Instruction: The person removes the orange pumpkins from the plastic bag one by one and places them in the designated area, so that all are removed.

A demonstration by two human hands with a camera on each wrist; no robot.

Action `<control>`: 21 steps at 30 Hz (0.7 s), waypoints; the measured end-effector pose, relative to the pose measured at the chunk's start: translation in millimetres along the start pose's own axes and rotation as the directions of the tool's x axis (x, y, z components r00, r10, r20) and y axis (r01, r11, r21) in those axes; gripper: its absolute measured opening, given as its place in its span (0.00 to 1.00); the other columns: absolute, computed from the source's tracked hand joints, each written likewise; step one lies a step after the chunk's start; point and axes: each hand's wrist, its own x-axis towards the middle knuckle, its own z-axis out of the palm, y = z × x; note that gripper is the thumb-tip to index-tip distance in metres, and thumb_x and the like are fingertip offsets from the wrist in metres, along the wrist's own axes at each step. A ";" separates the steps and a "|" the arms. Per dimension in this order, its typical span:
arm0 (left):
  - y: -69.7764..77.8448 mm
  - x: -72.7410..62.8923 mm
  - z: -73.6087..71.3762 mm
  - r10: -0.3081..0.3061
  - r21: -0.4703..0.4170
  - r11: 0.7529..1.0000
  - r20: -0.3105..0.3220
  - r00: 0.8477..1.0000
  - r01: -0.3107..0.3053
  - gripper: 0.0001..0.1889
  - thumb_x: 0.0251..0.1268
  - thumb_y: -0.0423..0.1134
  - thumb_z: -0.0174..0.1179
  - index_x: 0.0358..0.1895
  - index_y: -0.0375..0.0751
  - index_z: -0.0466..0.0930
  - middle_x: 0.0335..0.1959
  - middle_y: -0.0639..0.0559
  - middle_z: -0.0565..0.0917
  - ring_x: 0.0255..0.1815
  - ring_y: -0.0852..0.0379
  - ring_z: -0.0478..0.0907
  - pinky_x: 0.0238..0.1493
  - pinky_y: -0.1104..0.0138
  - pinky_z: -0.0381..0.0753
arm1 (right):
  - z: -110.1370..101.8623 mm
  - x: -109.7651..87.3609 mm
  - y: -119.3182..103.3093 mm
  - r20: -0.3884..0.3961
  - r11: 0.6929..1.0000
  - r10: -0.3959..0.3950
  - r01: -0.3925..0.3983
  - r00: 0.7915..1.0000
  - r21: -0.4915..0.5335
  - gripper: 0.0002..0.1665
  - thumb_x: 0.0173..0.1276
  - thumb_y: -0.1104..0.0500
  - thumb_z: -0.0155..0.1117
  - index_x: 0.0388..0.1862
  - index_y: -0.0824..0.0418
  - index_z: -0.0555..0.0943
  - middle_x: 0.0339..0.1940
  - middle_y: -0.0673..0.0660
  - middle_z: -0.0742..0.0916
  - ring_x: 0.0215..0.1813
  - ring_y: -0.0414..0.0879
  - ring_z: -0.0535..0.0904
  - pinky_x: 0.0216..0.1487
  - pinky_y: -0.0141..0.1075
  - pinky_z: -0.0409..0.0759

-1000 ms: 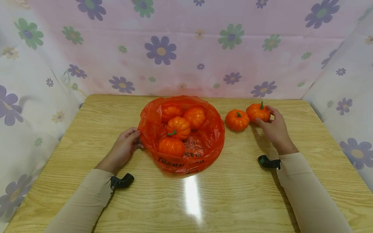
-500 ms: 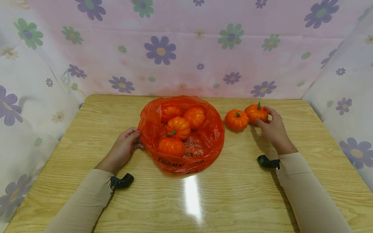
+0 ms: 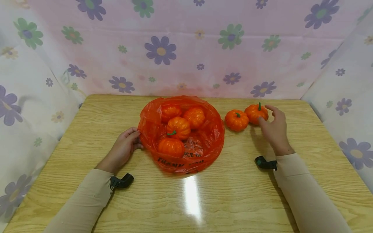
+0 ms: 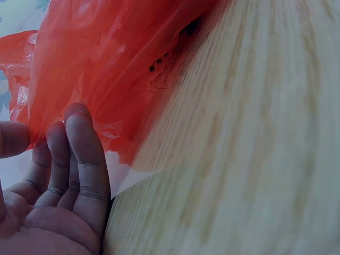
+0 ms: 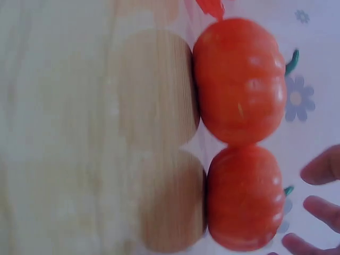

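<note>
A red plastic bag [image 3: 208,150] with dark lettering stands wide open on the table, several orange toy pumpkins [image 3: 178,128] inside it. At its left side my left hand [image 3: 123,147] pinches the bag's edge between thumb and fingers; the left wrist view shows red film [image 4: 106,69] running down to the fingers [image 4: 87,154]. Two more pumpkins sit side by side right of the bag: a nearer one [image 3: 236,120] and a farther one [image 3: 255,114] with an upright green stem. Around the farther pumpkin's right side my right hand [image 3: 275,129] is spread, fingers [image 5: 321,210] apart from it.
The wood-grain table [image 3: 233,194] ends at a flowered cloth backdrop [image 3: 186,64], with more such cloth at both sides. Dark camera mounts [image 3: 122,180] stick out from the beige sleeves.
My right hand first pushed the farther pumpkin slightly left against its neighbour. Then its fingers spread and came off the pumpkin. My left hand and the bag stayed still.
</note>
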 end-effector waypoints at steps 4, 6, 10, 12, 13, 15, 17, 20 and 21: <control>0.1 -0.1 -0.1 -0.002 0.001 1.000 0.000 1.000 0.002 0.08 0.81 0.40 0.45 0.41 0.46 0.72 0.35 0.58 0.76 0.34 0.62 0.77 0.40 0.70 0.82 | 5.9 -6.8 -9.2 -0.117 0.996 -0.078 0.082 0.990 0.030 0.28 0.69 0.62 0.54 0.68 0.66 0.72 0.70 0.68 0.71 0.72 0.63 0.63 0.74 0.58 0.59; 0.3 -0.1 -0.1 -0.004 0.003 1.000 0.000 1.000 0.004 0.08 0.81 0.41 0.45 0.41 0.46 0.72 0.35 0.58 0.76 0.34 0.62 0.77 0.40 0.71 0.82 | 9.0 -9.6 -13.1 -0.165 0.989 -0.131 0.139 0.978 0.042 0.24 0.68 0.65 0.55 0.63 0.68 0.75 0.66 0.67 0.75 0.70 0.61 0.65 0.73 0.56 0.60; 0.2 0.2 -0.2 -0.004 0.010 1.000 0.001 1.000 0.004 0.08 0.82 0.41 0.45 0.42 0.46 0.72 0.35 0.58 0.76 0.34 0.62 0.77 0.40 0.71 0.82 | 14.9 -13.4 -18.2 -0.218 0.970 -0.224 0.240 0.950 0.049 0.20 0.66 0.69 0.57 0.57 0.72 0.78 0.62 0.69 0.78 0.69 0.61 0.68 0.74 0.55 0.61; -0.1 0.5 -0.1 -0.001 0.010 1.000 0.000 1.000 0.001 0.08 0.82 0.41 0.45 0.42 0.46 0.72 0.36 0.58 0.76 0.34 0.62 0.77 0.40 0.71 0.82 | 18.1 -15.3 -20.5 -0.218 0.959 -0.264 0.280 0.940 0.046 0.19 0.66 0.69 0.58 0.56 0.73 0.78 0.62 0.70 0.77 0.69 0.63 0.67 0.73 0.57 0.61; -0.3 0.7 -0.3 0.000 0.009 1.000 0.000 1.000 0.000 0.08 0.82 0.41 0.45 0.42 0.47 0.72 0.36 0.58 0.76 0.34 0.62 0.77 0.40 0.71 0.82 | 19.9 -16.2 -21.7 -0.214 0.954 -0.279 0.295 0.936 0.046 0.19 0.66 0.69 0.58 0.55 0.74 0.78 0.62 0.70 0.77 0.69 0.63 0.67 0.72 0.58 0.62; -0.6 0.8 -0.3 0.002 0.008 1.000 0.003 1.000 -0.002 0.08 0.82 0.41 0.45 0.41 0.47 0.72 0.36 0.58 0.76 0.34 0.62 0.77 0.40 0.71 0.82 | 23.7 -18.0 -24.2 -0.202 0.943 -0.317 0.331 0.927 0.041 0.18 0.66 0.69 0.60 0.54 0.74 0.78 0.62 0.71 0.77 0.69 0.64 0.67 0.70 0.59 0.63; -1.2 1.1 -0.8 0.001 0.006 1.000 0.002 1.000 -0.001 0.08 0.82 0.41 0.45 0.41 0.47 0.72 0.36 0.58 0.76 0.34 0.62 0.77 0.40 0.71 0.82 | 28.1 -20.4 -26.9 -0.190 0.931 -0.347 0.362 0.918 0.045 0.18 0.66 0.69 0.61 0.54 0.73 0.79 0.61 0.70 0.78 0.65 0.63 0.70 0.65 0.56 0.67; -1.7 1.3 -1.3 -0.003 0.011 1.000 0.004 1.000 0.003 0.08 0.82 0.41 0.44 0.42 0.47 0.72 0.35 0.58 0.76 0.34 0.62 0.77 0.40 0.71 0.82 | 34.6 -24.4 -31.0 -0.182 0.913 -0.393 0.406 0.901 0.040 0.17 0.65 0.70 0.61 0.53 0.73 0.79 0.57 0.69 0.80 0.56 0.60 0.72 0.55 0.46 0.70; -1.8 1.4 -1.4 -0.004 0.012 1.000 0.005 1.000 0.004 0.08 0.82 0.41 0.44 0.42 0.47 0.72 0.36 0.58 0.77 0.34 0.62 0.77 0.40 0.71 0.82 | 36.6 -26.0 -32.3 -0.180 0.909 -0.402 0.415 0.898 0.041 0.18 0.65 0.70 0.61 0.54 0.72 0.79 0.56 0.69 0.81 0.53 0.60 0.72 0.52 0.43 0.70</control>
